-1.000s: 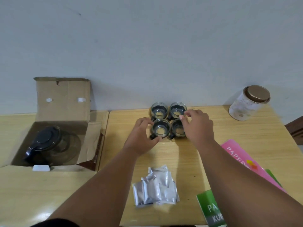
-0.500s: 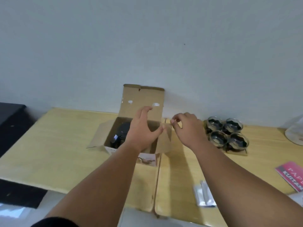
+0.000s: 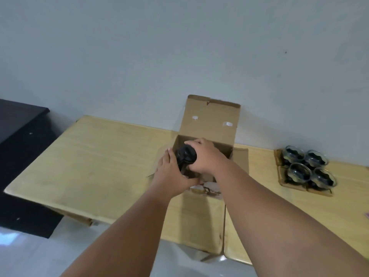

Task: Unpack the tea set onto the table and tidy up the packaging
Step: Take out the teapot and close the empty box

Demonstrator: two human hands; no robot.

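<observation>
Nearest my view, two bare forearms reached forward from the bottom edge, converging over the near part of the left tabletop (image 3: 89,156), a pale wooden top butted against a second like it on the right.

The left hand (image 3: 171,172) lay against the left side of the teapot (image 3: 185,156). Its fingers ran upward close together along the black lid, and the thumb curled round beneath toward the right. The right hand (image 3: 205,158) came over from the other side, wrist bent down, fingers wrapped together over the far rim of the lid. Both hands were clamped on the pot. I could only make out the black lid and a dark part below it; the hands hid the body.

The teapot sat in the mouth of the open cardboard box (image 3: 209,120). I could not tell whether it rested on the bottom or hung clear. The box stood at the far right corner of the left tabletop, just beside the seam, with its back flap upright against the wall (image 3: 179,47) and a side flap splayed to the right.

Well apart from it, at the far left corner of the right tabletop, four glass cups (image 3: 307,168) stood two by two, touching, on a cardboard tray (image 3: 279,176).

At the far left a black surface (image 3: 16,136) ran beside the tabletop's left edge.
</observation>
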